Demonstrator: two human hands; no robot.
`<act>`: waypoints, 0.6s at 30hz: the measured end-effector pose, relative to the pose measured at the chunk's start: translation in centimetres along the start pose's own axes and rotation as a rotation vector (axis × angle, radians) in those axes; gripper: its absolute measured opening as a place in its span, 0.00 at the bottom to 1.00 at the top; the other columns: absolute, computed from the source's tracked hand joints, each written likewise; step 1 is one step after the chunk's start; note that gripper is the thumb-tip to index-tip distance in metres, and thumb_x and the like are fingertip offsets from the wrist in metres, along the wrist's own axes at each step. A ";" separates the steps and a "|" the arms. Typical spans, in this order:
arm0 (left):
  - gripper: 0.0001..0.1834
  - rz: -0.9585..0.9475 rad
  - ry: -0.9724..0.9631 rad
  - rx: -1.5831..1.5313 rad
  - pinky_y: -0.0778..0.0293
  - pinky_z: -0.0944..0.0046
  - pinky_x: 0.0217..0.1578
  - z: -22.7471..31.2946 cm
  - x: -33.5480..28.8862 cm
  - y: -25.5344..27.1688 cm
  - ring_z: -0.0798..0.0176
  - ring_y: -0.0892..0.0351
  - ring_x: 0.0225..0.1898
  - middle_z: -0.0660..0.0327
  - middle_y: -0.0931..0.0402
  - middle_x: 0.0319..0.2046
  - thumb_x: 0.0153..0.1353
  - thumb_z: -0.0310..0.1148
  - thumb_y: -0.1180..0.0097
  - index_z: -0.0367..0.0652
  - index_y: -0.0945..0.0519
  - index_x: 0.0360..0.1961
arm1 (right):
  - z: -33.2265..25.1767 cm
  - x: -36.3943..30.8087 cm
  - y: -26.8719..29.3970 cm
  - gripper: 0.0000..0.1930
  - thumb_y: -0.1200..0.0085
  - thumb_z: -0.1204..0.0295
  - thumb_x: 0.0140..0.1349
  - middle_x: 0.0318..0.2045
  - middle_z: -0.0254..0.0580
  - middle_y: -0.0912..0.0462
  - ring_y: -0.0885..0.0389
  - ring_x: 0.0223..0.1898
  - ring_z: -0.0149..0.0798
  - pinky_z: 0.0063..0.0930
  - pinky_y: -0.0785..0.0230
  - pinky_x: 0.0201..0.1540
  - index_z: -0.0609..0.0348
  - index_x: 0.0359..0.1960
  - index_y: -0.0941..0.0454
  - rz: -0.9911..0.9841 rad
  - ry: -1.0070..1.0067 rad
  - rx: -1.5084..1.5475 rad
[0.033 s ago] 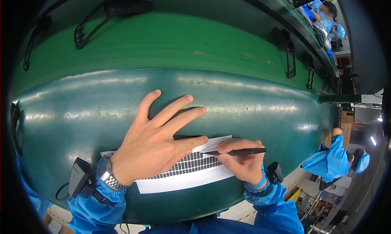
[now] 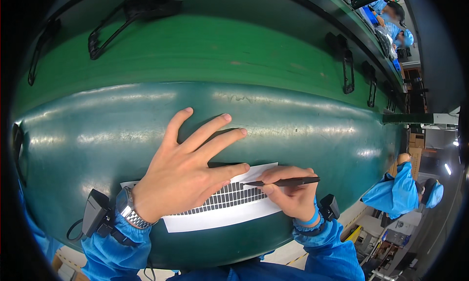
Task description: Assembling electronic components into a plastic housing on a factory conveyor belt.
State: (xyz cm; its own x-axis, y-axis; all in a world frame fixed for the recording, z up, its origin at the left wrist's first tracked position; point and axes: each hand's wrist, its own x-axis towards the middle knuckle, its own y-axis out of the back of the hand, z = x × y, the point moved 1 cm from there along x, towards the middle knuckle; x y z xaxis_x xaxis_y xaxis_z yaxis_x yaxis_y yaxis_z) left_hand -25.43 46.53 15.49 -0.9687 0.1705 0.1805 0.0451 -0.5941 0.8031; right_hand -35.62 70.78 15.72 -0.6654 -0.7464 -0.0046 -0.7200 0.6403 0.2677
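A white paper sheet (image 2: 215,224) with rows of small dark rectangles printed on it lies on the dark green table mat (image 2: 293,149), close to the near edge. My left hand (image 2: 181,178) rests with its fingers spread, partly on the sheet and partly on the mat, covering much of the sheet's left part. At the sheet's right end, my right hand (image 2: 290,195) is closed around a black pen (image 2: 288,182). The pen lies at a low slant, its tip pointing left at the upper row of dark rectangles, beside my left thumb. Whether the tip touches the paper I cannot tell.
Beyond the mat runs a green belt-like surface (image 2: 205,51). Black brackets (image 2: 105,41) stand along its far side, and another bracket (image 2: 348,71) is at the right. A co-worker in blue (image 2: 395,190) sits at the right; other people work at the far right.
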 end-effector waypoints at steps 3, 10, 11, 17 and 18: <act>0.18 -0.010 0.014 0.004 0.56 0.31 0.73 0.2 -0.3 0.5 0.53 0.40 0.76 0.66 0.29 0.70 0.56 0.42 0.30 0.70 0.09 0.49 | -0.3 0.0 -0.3 0.09 0.32 0.82 0.61 0.38 0.49 0.10 0.12 0.41 0.37 0.31 0.19 0.49 0.71 0.42 0.15 -0.006 -0.079 0.120; 0.15 0.012 -0.008 0.040 0.56 0.31 0.73 0.6 0.3 0.6 0.53 0.39 0.75 0.65 0.28 0.69 0.60 0.44 0.33 0.69 0.09 0.48 | 0.1 0.0 0.2 0.09 0.34 0.83 0.63 0.40 0.52 0.12 0.13 0.43 0.38 0.32 0.19 0.50 0.71 0.44 0.18 0.080 -0.044 0.300; 0.15 0.015 -0.030 0.052 0.56 0.31 0.73 0.6 0.3 0.7 0.53 0.39 0.75 0.65 0.28 0.69 0.60 0.44 0.33 0.69 0.09 0.48 | -0.1 0.3 0.4 0.09 0.34 0.83 0.64 0.40 0.53 0.12 0.13 0.42 0.38 0.32 0.19 0.49 0.71 0.45 0.19 0.126 -0.020 0.317; 0.15 -0.043 0.029 0.071 0.57 0.31 0.73 0.8 -0.2 1.6 0.51 0.39 0.75 0.64 0.27 0.69 0.61 0.45 0.34 0.69 0.09 0.50 | -3.3 4.3 2.9 0.09 0.37 0.81 0.68 0.42 0.51 0.13 0.12 0.40 0.35 0.27 0.17 0.44 0.69 0.47 0.22 0.424 0.174 0.326; 0.16 -0.056 0.032 0.074 0.59 0.32 0.73 0.9 0.0 1.6 0.49 0.40 0.75 0.62 0.27 0.69 0.61 0.45 0.34 0.68 0.09 0.51 | -3.2 4.8 3.7 0.09 0.37 0.80 0.68 0.42 0.50 0.13 0.12 0.40 0.35 0.27 0.17 0.43 0.69 0.47 0.22 0.482 0.210 0.307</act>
State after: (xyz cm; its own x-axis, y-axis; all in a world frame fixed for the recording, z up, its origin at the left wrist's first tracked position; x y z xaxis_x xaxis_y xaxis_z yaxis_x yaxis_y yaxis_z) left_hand -25.11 46.24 17.30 -0.9775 0.1758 0.1167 0.0074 -0.5242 0.8516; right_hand -40.88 68.97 19.74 -0.9002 -0.3590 0.2464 -0.3916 0.9149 -0.0979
